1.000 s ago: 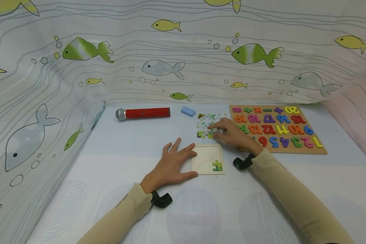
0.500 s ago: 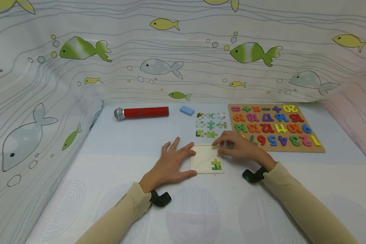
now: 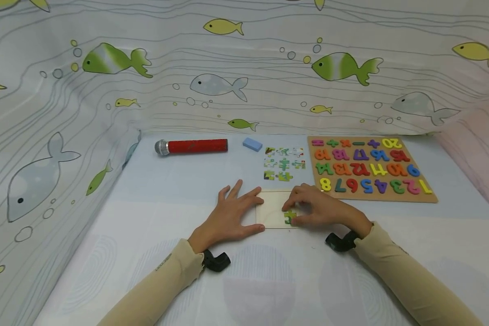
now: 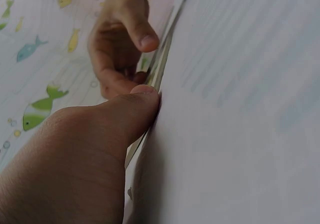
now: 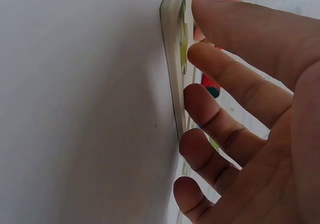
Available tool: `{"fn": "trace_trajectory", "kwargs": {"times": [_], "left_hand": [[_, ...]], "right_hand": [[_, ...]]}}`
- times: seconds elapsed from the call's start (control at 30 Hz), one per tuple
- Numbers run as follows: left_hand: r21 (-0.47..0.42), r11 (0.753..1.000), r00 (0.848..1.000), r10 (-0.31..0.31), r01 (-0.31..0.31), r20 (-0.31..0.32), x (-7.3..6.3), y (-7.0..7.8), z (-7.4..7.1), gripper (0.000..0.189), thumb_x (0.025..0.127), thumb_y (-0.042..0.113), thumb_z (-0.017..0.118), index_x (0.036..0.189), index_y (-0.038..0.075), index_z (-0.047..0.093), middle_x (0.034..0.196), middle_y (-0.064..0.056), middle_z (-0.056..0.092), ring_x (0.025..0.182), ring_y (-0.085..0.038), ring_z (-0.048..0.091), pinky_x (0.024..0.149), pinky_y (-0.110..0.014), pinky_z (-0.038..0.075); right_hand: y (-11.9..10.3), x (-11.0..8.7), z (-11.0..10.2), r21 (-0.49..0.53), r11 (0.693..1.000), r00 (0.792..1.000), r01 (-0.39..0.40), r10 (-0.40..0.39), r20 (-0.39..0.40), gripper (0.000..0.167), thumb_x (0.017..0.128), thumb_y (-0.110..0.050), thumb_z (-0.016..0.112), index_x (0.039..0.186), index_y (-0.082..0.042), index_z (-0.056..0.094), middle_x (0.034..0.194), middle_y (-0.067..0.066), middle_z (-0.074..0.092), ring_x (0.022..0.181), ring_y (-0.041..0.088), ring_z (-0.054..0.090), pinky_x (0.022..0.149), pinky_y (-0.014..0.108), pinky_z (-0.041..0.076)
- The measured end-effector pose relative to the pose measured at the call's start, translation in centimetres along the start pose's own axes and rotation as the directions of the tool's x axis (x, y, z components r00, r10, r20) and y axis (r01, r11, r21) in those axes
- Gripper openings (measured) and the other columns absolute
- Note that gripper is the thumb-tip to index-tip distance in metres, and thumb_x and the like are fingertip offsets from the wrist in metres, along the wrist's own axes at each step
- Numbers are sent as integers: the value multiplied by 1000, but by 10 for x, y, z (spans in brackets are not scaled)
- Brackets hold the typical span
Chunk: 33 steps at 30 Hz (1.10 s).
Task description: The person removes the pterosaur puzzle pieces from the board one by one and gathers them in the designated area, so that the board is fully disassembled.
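Observation:
A shallow wooden puzzle tray (image 3: pixel 270 215) lies on the table with one green jigsaw piece (image 3: pixel 289 216) in its near right corner. My left hand (image 3: pixel 228 217) rests at the tray's left side, fingers spread, thumb and fingertips on its edge. My right hand (image 3: pixel 319 206) is over the tray's right side. Its thumb and bent index finger are on opposite sides of the green piece, apart from each other; contact with it is unclear. In the right wrist view the piece (image 5: pixel 183 39) lies flat beside the fingertips. Several loose jigsaw pieces (image 3: pixel 284 164) lie in rows behind the tray.
A wooden number board (image 3: pixel 375 170) with coloured numerals lies at the back right. Further left are a blue block (image 3: pixel 252 144) and a red microphone (image 3: pixel 193 146). A fish-printed cloth (image 3: pixel 269 68) rises behind the table.
My right hand has come from the loose pieces, past the tray's far right corner, down to the green piece. My left hand stays at the tray's left side.

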<state>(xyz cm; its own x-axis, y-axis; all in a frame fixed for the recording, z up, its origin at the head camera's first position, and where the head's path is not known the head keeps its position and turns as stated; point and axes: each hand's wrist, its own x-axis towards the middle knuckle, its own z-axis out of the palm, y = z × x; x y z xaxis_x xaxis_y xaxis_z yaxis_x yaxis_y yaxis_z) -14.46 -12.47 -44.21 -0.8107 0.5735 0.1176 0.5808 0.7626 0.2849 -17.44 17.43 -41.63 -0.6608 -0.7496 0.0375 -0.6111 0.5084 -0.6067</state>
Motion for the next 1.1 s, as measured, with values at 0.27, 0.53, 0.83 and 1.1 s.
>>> {"fn": "trace_trajectory", "kwargs": {"times": [0.27,0.53,0.83,1.1], "left_hand": [[9,1000,1000,-6,6,9,-1,-1,-2,64,89,68,60,141,31,56,166,7,36,157,-43,17,118,-65,16],[8,1000,1000,-9,9,5,-1,-2,-1,65,88,68,61,141,32,56,166,7,36,157,-42,17,118,-65,16],[13,1000,1000,-4,4,6,0,-2,2,65,88,69,60,141,32,56,165,6,37,157,-43,18,117,-65,17],[2,1000,1000,-2,2,11,2,0,2,65,88,69,60,141,32,56,165,7,37,157,-43,18,118,-65,16]], "right_hand": [[-6,2,-1,-38,999,999,22,-20,38,35,82,-33,85,116,-28,76,107,-9,65,103,11,53,89,35,41],[-10,3,-3,-47,998,997,-35,39,73,36,81,-35,86,115,-30,75,107,-9,64,104,13,52,89,36,39],[-14,1,-5,-52,998,995,-45,49,82,35,81,-32,86,114,-28,75,106,-7,64,102,13,54,88,34,42],[-12,-2,-4,-1,998,996,-60,60,72,36,81,-30,87,115,-28,74,103,-8,64,96,13,54,85,32,45]]}}
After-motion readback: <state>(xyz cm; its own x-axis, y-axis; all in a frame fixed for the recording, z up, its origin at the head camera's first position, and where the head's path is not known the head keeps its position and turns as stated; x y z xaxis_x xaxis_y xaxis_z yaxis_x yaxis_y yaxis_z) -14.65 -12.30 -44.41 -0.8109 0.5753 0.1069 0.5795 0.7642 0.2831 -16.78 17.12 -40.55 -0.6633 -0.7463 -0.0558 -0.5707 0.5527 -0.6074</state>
